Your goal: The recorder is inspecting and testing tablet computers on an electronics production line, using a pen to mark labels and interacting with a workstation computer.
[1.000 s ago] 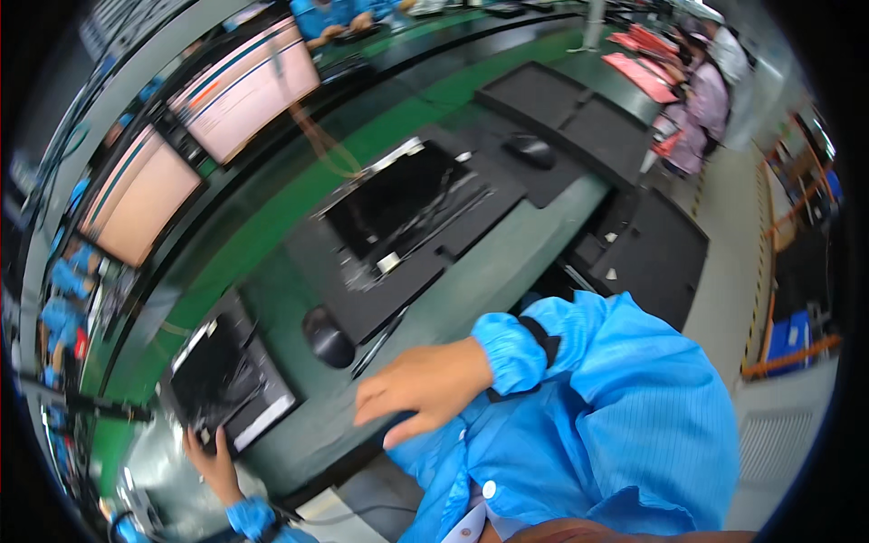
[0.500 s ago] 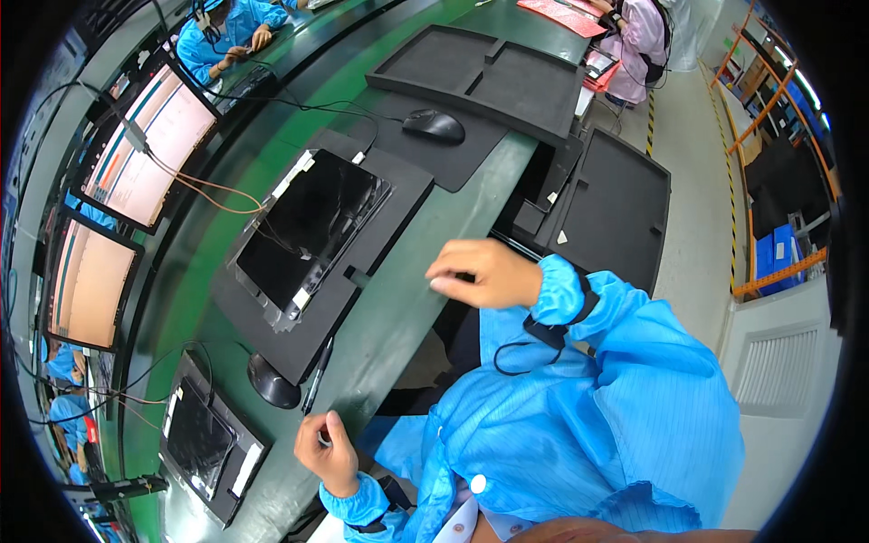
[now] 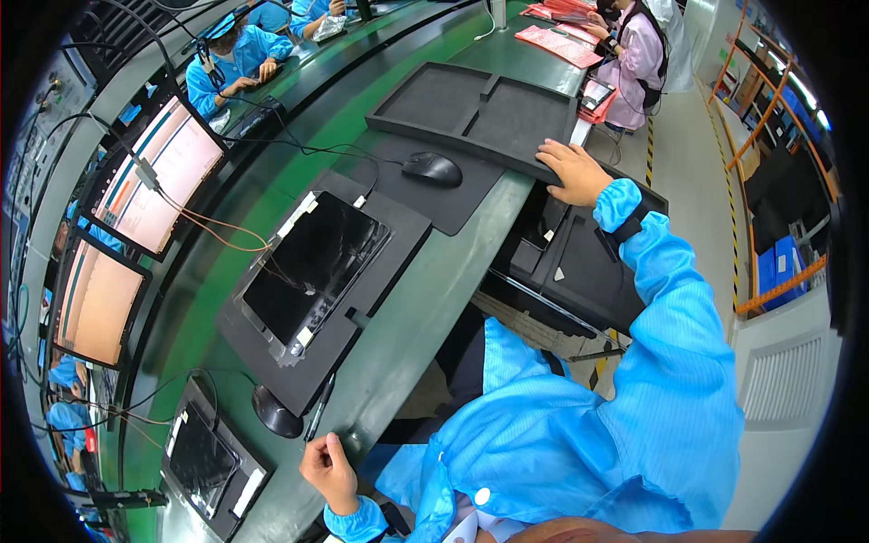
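Observation:
My right hand (image 3: 572,172) is stretched out over the near right corner of a black two-compartment tray (image 3: 425,127). Its fingers are spread and touch the rim. At the table's front edge, my left hand (image 3: 330,472) rests loosely curled with the thumb up, nothing visible in it. Close to its fingers is a dark pen (image 3: 320,407) beside a black mat (image 3: 371,299). On that mat lies a dark glossy tablet-like screen panel (image 3: 317,258) with white tabs and a cable attached.
A black mouse (image 3: 432,169) sits on a pad, another mouse (image 3: 275,412) further left. A second panel (image 3: 201,457) lies at the left. Two lit monitors (image 3: 158,176) stand behind. More black trays (image 3: 588,262) are below the table's right edge. Co-workers sit across and far right.
My right hand has moved from over the table's front edge to the black tray's corner, its fingers spreading. My left hand has barely moved; the view has shifted slightly.

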The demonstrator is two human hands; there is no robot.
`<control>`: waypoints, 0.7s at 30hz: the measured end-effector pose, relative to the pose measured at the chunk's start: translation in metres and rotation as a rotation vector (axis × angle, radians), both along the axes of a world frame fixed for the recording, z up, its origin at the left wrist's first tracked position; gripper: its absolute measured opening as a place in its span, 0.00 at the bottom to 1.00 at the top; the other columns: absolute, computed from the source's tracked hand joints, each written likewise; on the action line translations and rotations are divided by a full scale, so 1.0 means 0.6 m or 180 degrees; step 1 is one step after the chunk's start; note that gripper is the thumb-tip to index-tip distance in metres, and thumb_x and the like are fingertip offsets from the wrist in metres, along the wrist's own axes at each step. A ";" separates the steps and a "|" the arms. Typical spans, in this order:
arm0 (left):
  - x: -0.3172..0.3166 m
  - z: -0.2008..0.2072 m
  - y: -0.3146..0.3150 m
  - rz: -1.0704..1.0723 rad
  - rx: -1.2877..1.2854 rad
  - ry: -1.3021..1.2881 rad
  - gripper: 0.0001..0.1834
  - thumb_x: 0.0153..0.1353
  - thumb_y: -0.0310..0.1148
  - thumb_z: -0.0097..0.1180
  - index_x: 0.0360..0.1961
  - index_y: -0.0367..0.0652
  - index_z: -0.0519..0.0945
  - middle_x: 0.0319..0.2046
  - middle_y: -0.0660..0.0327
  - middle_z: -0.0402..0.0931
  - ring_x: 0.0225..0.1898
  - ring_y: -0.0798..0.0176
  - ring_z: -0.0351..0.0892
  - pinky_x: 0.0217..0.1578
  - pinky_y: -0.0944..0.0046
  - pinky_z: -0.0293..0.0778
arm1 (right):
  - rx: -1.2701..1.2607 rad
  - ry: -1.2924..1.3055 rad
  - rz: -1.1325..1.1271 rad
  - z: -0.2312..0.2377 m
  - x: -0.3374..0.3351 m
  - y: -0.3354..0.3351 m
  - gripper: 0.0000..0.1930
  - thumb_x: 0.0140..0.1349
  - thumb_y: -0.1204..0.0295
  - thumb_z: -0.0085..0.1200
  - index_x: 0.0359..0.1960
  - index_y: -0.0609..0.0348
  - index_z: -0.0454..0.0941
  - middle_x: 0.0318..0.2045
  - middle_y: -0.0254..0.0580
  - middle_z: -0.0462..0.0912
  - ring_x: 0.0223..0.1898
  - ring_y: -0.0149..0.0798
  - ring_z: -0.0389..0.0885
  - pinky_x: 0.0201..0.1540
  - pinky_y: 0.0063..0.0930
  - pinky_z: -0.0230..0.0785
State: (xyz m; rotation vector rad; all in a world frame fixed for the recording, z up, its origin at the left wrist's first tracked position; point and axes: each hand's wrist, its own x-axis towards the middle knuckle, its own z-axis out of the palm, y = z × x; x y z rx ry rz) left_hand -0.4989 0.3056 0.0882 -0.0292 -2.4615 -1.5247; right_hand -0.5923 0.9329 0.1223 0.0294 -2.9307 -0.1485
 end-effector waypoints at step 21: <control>0.006 -0.005 -0.002 -0.0048 -0.0138 0.0387 0.09 0.67 0.27 0.60 0.29 0.36 0.78 0.20 0.68 0.71 0.21 0.77 0.62 0.22 0.73 0.57 | -0.0375 0.0857 -0.0537 -0.119 0.265 -0.188 0.20 0.55 0.63 0.67 0.42 0.65 0.80 0.33 0.46 0.75 0.36 0.49 0.76 0.38 0.41 0.72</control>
